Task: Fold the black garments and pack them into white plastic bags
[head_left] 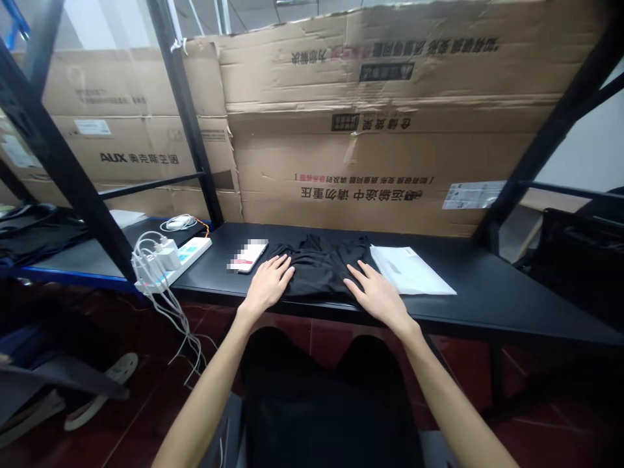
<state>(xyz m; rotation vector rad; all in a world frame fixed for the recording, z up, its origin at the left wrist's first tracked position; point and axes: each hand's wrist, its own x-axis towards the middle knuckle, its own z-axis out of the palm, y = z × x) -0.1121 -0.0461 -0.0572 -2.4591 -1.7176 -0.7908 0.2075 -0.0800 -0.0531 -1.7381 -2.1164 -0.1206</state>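
Note:
A piece of black cloth, perhaps a garment (319, 270), lies loosely gathered on the black table (492, 279). My left hand (268, 281) rests palm down at its left edge, fingers stretched out and slightly apart. On the cloth's right edge lies my right hand (376, 291), also flat with fingers spread. Neither hand grips anything. Just right of the cloth is a flat white plastic bag (412, 270), near my right fingers. A phone (249, 256), partly blurred out, lies left of the cloth, close to my left hand.
A white power strip (192, 250) with several chargers and hanging cables (178, 318) sits at the table's left end. Cardboard (351, 149) stands behind the table between dark metal posts (188, 110). At lower left, another person's shoe (102, 390) shows on the floor.

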